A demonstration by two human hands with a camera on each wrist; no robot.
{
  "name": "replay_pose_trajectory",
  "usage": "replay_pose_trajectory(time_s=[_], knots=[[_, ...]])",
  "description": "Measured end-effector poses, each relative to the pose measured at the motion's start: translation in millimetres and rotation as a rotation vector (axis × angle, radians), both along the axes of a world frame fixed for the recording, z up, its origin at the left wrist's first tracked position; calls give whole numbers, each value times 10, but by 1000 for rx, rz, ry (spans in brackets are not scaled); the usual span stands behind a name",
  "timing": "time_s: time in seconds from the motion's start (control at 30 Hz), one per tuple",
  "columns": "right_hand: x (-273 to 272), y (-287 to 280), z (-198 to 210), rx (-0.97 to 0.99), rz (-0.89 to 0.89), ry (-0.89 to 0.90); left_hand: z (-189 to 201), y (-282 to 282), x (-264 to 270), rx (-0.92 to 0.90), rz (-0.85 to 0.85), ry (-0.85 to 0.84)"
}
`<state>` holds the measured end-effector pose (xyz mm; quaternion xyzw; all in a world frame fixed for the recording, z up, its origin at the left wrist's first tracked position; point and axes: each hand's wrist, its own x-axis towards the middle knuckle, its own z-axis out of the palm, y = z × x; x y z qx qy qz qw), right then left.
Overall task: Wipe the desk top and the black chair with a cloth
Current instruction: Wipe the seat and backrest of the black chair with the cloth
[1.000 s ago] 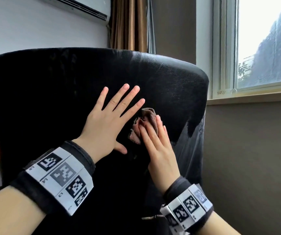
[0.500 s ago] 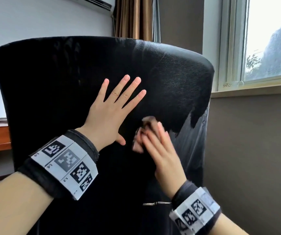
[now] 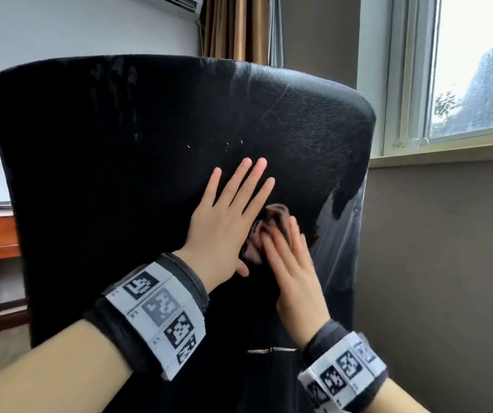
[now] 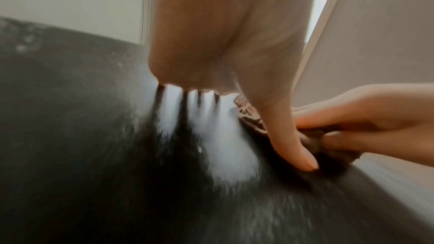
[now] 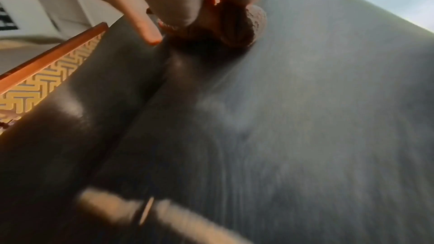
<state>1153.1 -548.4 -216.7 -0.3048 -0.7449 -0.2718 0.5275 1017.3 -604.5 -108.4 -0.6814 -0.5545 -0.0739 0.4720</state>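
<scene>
Cloth (image 3: 264,231) is mostly hidden under my flat right hand (image 3: 291,269) on the black chair (image 3: 120,174); my left hand (image 3: 224,228) presses spread beside it.

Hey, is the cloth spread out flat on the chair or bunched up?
Bunched up. The cloth shows as a crumpled brown wad with folds under the fingers of the right hand, pressed against the chair back.
</scene>
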Motion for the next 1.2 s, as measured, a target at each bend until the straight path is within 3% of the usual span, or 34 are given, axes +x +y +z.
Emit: replay_pose_trajectory(time_s=[0.13,0.3,0.5,0.57,0.7,0.77,0.93,1.0,1.13,1.2], knots=[[98,19,30,-2,-26,-29,-36,69,-86,23,-14,-25],[319,200,483,-15,-17,239,-46,70,-109,-9,-10,-33],[104,20,-301,17,-24,16,-55,82,-126,10,-24,-29],[217,71,-168,20,-21,31,-58,86,-135,13,-29,-34],[478,307,418,13,-69,305,-69,88,-143,4,-33,-41],[474,316,426,4,-80,337,-75,91,-146,6,-33,-43],[344,146,-61,-45,-41,235,-90,100,-155,20,-52,-48],[464,216,71,-22,-44,218,-94,108,-171,21,-71,-61],[726,414,571,-22,-95,362,-93,110,-176,17,-93,-77],[701,405,523,-44,-101,422,-102,122,-161,19,-93,-69]])
